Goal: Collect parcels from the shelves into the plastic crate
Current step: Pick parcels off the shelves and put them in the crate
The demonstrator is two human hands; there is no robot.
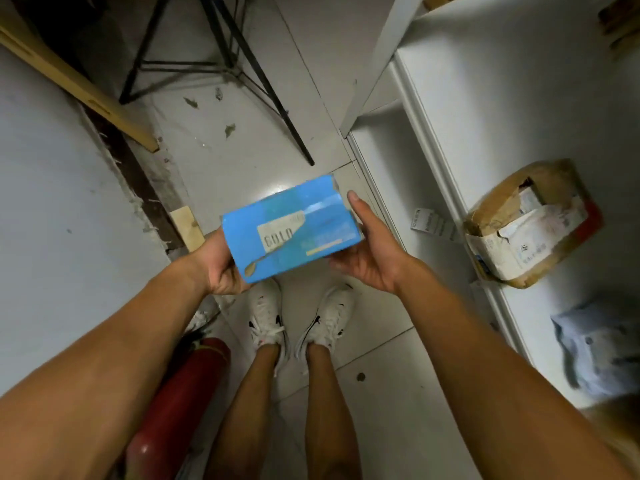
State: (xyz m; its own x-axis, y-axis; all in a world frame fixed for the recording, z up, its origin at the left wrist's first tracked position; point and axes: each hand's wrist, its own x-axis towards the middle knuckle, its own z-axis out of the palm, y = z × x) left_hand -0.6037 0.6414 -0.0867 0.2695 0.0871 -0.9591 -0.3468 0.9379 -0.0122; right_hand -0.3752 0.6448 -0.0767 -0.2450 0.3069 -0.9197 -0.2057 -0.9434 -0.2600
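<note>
Blue box [292, 228], gripped between left hand [216, 268], right hand [369, 251]

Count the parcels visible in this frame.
3: a blue box held in both hands, a torn brown parcel on the shelf, and a pale bag nearer. Others may be hidden.
</note>
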